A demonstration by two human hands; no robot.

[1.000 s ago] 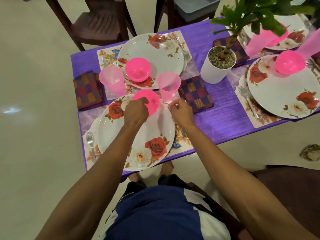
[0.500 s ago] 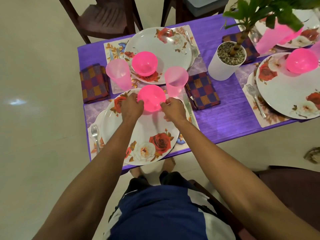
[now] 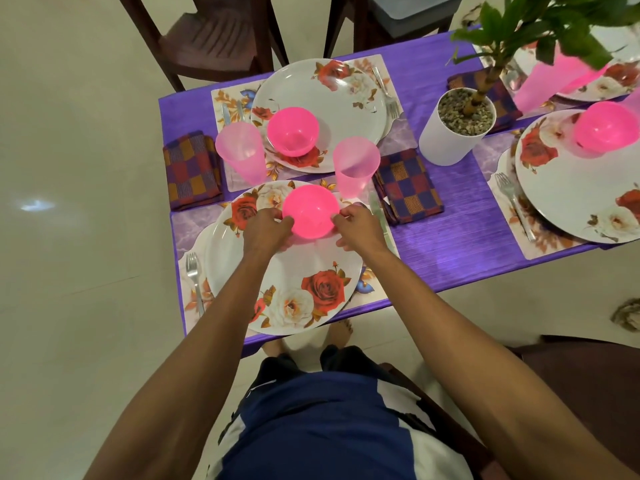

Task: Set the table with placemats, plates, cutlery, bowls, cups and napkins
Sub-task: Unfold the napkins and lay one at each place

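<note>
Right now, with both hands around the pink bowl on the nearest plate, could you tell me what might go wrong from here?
1. The pink cup stands close behind the pink bowl; pushing the bowl away could tip it.
2. The nearest plate reaches the table edge, so pressing on its near rim might tilt it.
3. The right hand hovers by the knife and could knock it askew when pulling back.
</note>
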